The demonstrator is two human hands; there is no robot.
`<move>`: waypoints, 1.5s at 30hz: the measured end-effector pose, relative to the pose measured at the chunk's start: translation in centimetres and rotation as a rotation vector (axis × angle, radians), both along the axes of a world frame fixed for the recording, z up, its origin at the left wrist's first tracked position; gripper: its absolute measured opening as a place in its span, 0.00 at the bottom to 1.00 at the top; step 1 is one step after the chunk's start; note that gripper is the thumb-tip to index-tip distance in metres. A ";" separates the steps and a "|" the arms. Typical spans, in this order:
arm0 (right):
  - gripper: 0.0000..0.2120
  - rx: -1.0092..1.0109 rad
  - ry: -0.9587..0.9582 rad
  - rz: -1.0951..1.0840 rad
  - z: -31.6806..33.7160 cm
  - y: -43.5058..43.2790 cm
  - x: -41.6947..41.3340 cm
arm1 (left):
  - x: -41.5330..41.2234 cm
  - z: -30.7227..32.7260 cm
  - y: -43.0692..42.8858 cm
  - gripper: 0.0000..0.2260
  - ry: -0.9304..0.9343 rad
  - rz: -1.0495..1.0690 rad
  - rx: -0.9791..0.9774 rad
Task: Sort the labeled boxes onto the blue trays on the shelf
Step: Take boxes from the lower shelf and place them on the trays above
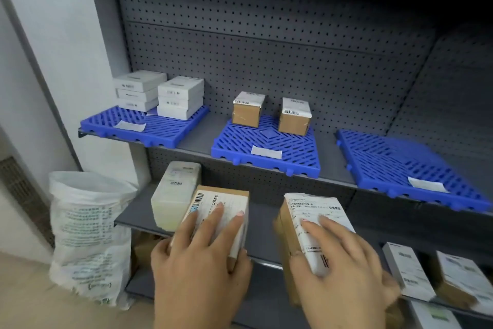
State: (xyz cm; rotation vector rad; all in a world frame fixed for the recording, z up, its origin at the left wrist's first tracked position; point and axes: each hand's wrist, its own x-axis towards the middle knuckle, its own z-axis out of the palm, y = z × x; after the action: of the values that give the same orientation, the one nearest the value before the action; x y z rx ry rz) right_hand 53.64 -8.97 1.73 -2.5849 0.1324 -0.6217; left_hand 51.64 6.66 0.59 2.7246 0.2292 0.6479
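Note:
My left hand [197, 264] grips a brown labeled box [229, 203] over the lower shelf. My right hand [344, 270] grips a second brown labeled box [306, 211] beside it. On the upper shelf lie three blue trays: the left tray [160, 128] carries two stacks of white boxes [160, 93], the middle tray [266, 147] carries two small brown boxes [272, 112], and the right tray [400, 166] bears only a paper label. A pale white box [176, 192] stands on the lower shelf, left of my left hand.
A grey pegboard [266, 48] backs the shelves. More labeled boxes [432, 272] lie at the lower right. A white woven sack [88, 235] stands on the floor at the left, against a white wall.

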 end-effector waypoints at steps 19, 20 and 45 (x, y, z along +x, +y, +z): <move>0.16 0.033 0.062 -0.195 8.3 8.5 8.8 | 13.5 6.2 9.6 0.21 -0.066 -0.100 0.077; 0.15 0.036 0.068 -0.199 8.3 8.6 9.6 | 14.4 6.3 9.6 0.21 -0.064 -0.102 0.075; 0.22 -0.035 0.139 -0.180 11.4 5.3 39.8 | 42.1 12.8 4.7 0.25 0.010 -0.032 0.024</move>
State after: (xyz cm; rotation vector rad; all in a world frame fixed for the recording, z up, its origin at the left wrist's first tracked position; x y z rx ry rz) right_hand 93.42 -3.63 13.12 -2.6690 0.4067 -0.5100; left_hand 93.69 11.39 13.34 2.7490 0.1812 0.6323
